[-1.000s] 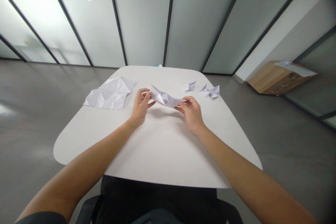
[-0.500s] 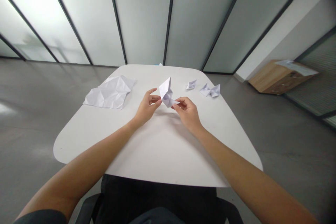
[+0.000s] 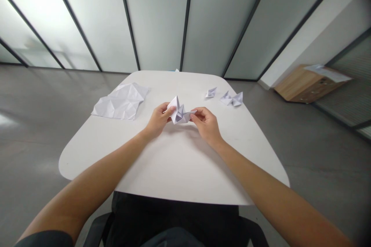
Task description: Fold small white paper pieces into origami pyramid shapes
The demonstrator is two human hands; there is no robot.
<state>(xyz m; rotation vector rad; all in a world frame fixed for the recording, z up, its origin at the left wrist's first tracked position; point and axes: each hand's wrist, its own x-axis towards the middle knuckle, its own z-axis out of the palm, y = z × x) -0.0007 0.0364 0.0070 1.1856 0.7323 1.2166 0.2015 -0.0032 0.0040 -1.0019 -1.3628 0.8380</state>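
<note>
A white folded paper piece (image 3: pixel 178 114), shaped like a small boat with a raised point, is held above the table between my hands. My left hand (image 3: pixel 158 120) pinches its left side. My right hand (image 3: pixel 205 124) grips its thin right end with the fingertips. Part of the paper is hidden behind my left fingers. To the left of my hands lies a creased, unfolded white paper sheet (image 3: pixel 120 102). Beyond my right hand are several small folded paper boats (image 3: pixel 211 92).
All of this is on a white rounded table (image 3: pixel 174 166). Frosted glass panels (image 3: pixel 158 19) with dark frames stand behind it. A low wooden cabinet (image 3: pixel 300 89) with papers on top sits on the grey floor at the right.
The folded paper has turned and closed into a more compact shape, and its raised point is lower. My hands have moved closer together around it.
</note>
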